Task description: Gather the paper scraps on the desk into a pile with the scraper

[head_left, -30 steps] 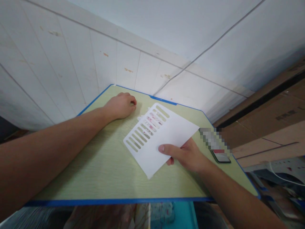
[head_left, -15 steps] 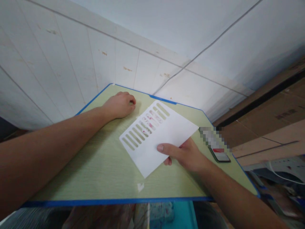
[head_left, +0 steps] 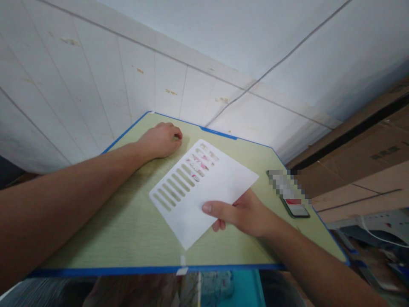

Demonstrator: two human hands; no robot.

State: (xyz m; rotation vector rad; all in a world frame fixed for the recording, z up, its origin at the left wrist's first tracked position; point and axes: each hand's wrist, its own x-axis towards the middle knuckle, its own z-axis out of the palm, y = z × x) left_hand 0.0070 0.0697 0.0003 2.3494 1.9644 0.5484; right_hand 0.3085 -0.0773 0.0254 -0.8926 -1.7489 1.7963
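Observation:
My right hand (head_left: 236, 213) grips a white card (head_left: 214, 183) by its near right edge, with the thumb on top and fingers underneath. A row of long rounded slots runs along the card's far left side. Through several slots a pink, white and grey pattern (head_left: 200, 164) shows; the other slots show the pale green tabletop. What bears the pattern is mostly hidden by the card. My left hand (head_left: 162, 140) rests on the table left of the card, its fingers curled in and nothing visible in them.
The pale green table (head_left: 128, 230) has a blue rim and stands against a white panelled wall (head_left: 166, 81). A phone (head_left: 295, 204), partly pixelated, lies at the right. Bits of white tape (head_left: 182, 271) stick near the front edge. Cardboard boxes (head_left: 367, 157) stand beyond the right side.
My right hand has slid the card left and towards me. The coloured pattern stays about where it was and shows through different slots. My left hand has not moved.

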